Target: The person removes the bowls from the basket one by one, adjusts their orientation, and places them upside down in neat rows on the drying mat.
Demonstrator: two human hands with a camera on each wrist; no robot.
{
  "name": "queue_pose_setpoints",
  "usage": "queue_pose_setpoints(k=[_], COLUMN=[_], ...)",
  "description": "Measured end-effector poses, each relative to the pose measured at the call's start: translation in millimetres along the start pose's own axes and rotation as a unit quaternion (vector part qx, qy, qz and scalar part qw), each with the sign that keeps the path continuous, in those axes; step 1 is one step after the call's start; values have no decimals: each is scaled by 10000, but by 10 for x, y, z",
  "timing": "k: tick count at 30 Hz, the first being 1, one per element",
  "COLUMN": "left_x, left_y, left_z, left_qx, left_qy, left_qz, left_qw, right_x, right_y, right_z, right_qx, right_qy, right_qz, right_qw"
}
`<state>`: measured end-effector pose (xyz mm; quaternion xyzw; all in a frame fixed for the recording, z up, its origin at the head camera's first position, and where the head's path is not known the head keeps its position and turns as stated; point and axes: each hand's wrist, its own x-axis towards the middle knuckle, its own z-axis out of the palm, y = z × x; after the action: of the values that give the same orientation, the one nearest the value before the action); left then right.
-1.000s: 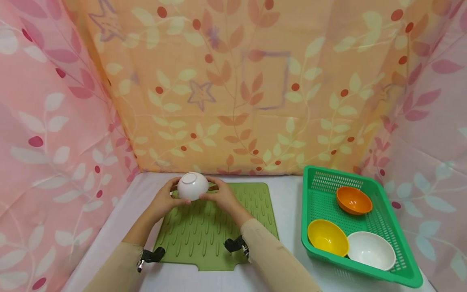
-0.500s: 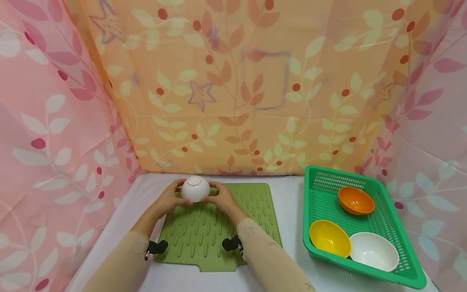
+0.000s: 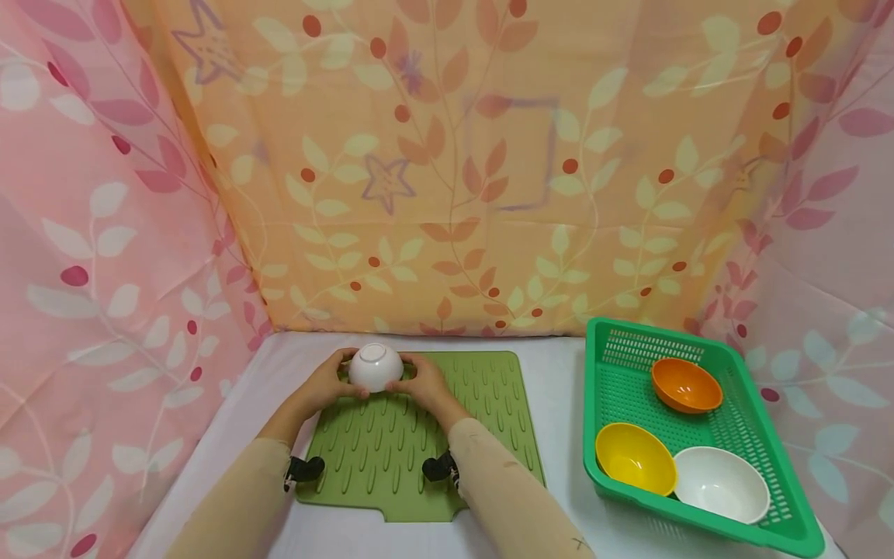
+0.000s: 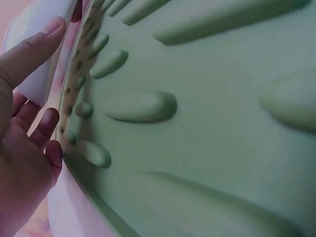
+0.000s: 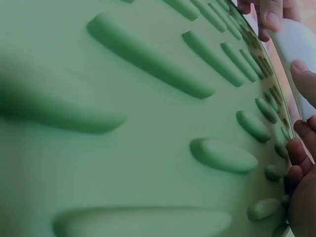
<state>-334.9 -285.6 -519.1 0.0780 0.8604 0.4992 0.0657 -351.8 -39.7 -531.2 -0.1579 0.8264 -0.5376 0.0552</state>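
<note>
A small white bowl (image 3: pixel 377 369) is held upside down, its foot ring facing up, over the far left part of a green ridged mat (image 3: pixel 482 404). My left hand (image 3: pixel 327 386) grips its left side, thumb in front and fingers behind. On the opposite side my right hand (image 3: pixel 426 384) holds it the same way. The left wrist view shows my thumb lying along the bowl's white wall (image 4: pixel 37 64). In the right wrist view the bowl (image 5: pixel 296 54) sits between both hands, near the mat's far edge. Whether its rim touches the mat I cannot tell.
To the right stands a green perforated basket (image 3: pixel 592 396). Inside it are an orange bowl (image 3: pixel 687 386), a yellow bowl (image 3: pixel 635 460) and a larger white bowl (image 3: pixel 722 485). White cloth (image 3: pixel 559 419) covers the table. Patterned curtains (image 3: pixel 447 194) enclose the back and sides.
Both hands have lowered the white bowl toward the mat and shifted it slightly right. Their grip on it looks unchanged. The bowls in the basket keep their places.
</note>
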Motion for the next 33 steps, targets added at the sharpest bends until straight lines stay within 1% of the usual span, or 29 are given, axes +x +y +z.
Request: queue_pose_setpoints(k=[7, 10, 14, 18, 21, 22, 29, 33], left_x=[-13, -15, -1, 25, 42, 44, 28, 22], left_y=[-60, -83, -88, -94, -102, -106, -91, -85], left_z=[0, -1, -6, -11, -11, -11, 9, 5], left_qx=[-50, -39, -19, 69, 32, 56, 20, 34], left_qy=[-128, -161, -196, -214, -210, -233, -315, -306], left_qz=[-131, -150, -165, -223, -284, -248, -259, -325], left_qw=[9998, 9997, 9997, 9995, 9994, 9994, 9992, 9990], right_x=[-30, -40, -44, -38, -38, -38, -56, -66], right_y=[-9, -12, -24, -25, -19, -18, -24, -26], right_z=[18, 23, 26, 36, 42, 44, 64, 56], right_qx=[-508, -769, -922, -1067, -1248, -1298, -1651, -1657], right_qy=[130, 134, 125, 170, 197, 211, 206, 186], right_qz=[-179, -159, -98, -123, -117, -121, -114, -134], right_qw=[9985, 9968, 9956, 9941, 9919, 9912, 9860, 9859])
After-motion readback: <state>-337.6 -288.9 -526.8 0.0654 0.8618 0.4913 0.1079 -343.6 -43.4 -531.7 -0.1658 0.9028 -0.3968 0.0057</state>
